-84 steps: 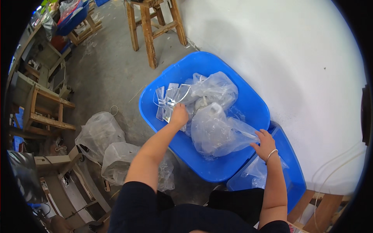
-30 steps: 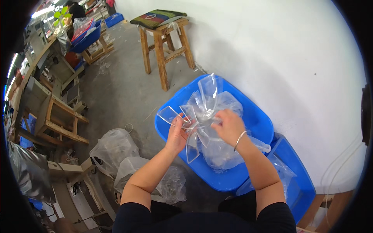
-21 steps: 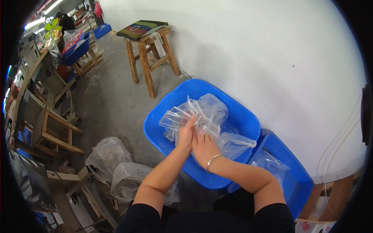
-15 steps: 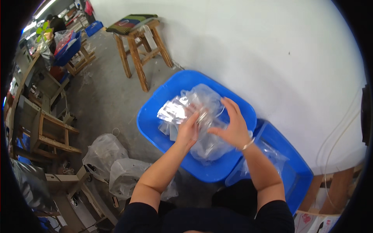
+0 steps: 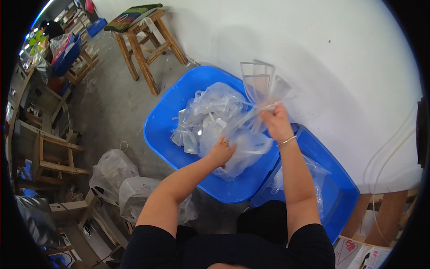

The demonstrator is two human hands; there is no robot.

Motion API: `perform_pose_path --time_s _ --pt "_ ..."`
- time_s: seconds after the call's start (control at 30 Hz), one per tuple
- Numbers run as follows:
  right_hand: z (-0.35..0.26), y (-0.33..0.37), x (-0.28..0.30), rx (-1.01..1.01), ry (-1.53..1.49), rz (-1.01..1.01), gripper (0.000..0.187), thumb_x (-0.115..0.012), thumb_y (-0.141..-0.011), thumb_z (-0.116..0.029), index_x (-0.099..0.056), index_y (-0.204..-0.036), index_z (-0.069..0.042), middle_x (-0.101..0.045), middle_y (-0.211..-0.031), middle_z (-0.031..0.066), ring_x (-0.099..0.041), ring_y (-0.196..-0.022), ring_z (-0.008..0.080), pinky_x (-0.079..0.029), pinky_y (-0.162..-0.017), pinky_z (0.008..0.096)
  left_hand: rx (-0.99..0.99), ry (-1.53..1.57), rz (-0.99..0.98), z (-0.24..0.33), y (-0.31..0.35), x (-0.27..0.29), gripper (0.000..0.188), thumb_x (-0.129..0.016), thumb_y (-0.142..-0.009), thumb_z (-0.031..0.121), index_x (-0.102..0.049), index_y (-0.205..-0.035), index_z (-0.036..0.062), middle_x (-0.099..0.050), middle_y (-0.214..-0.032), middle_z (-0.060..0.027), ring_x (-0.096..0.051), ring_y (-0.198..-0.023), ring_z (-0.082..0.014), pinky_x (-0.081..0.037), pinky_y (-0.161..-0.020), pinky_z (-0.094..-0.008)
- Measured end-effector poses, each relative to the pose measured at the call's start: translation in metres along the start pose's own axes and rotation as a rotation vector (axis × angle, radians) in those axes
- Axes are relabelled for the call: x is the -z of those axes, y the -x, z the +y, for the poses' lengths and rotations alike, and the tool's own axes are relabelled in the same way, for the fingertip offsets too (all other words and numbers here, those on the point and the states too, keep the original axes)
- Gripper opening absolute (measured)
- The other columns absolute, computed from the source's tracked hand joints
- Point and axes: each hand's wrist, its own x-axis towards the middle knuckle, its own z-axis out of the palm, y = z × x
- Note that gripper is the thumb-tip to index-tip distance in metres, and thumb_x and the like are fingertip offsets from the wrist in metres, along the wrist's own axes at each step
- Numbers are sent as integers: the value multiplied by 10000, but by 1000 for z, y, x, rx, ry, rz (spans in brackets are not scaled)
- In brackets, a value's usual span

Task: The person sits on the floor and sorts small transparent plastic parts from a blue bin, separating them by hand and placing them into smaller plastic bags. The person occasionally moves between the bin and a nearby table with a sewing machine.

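1. The right hand clamps a fanned bunch of clear pieces by its gathered middle, over the far right of the near blue tub.
2. The left hand touches a clear bag inside; whether it grips, I can't tell.
3. A firm middle pinch, clear of the bag, should prevent snagging.
4. I count two bunches, two tubs close by, one stool.

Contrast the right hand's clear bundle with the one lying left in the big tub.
The held bundle is raised in the right hand; the lying bundle rests in the big tub. The held bundle looks larger in view than the lying bundle. Both are clear with flaring ends.
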Motion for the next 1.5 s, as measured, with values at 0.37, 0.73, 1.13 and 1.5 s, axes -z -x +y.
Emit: perform_pose_path --time_s 0.37,0.73,1.13,1.5 --pt "140 65 -14 -1151 -130 -878 657 -658 -818 -224 -335 -1343 3 -574 -1142 165 -589 -1029 251 -489 -843 363 175 139 238 41 122 -69 270 -542 -731 150 -660 -957 62 -625 -985 -145 -587 -988 -294 -394 -963 -438" --pt "146 81 10 -1307 115 105 188 -626 -864 -155 -587 -975 -8 -601 -964 108 -615 -846 241 -545 -638 361 5 268 -37 87 133 39 89 -561 -738 127 -645 -706 129 -590 -672 -69 -628 -638 -225 -378 -886 -440" --pt "243 75 3 -627 853 595 698 -677 -771 -172 -286 -1288 87 -453 -1258 268 -507 -1094 356 -307 -1043 355 453 72 -212 30 123 86 101 -593 -740 137 -689 -750 107 -604 -730 -62 -599 -679 -188 -321 -797 -392" --pt "219 91 -20 -930 567 492 259 -636 -824 -139 -503 -998 0 -547 -798 95 -549 -668 191 -491 -545 312 173 303 39 54 125 105 81 -614 -717 165 -674 -764 139 -612 -712 -56 -620 -713 -185 -369 -713 -356"
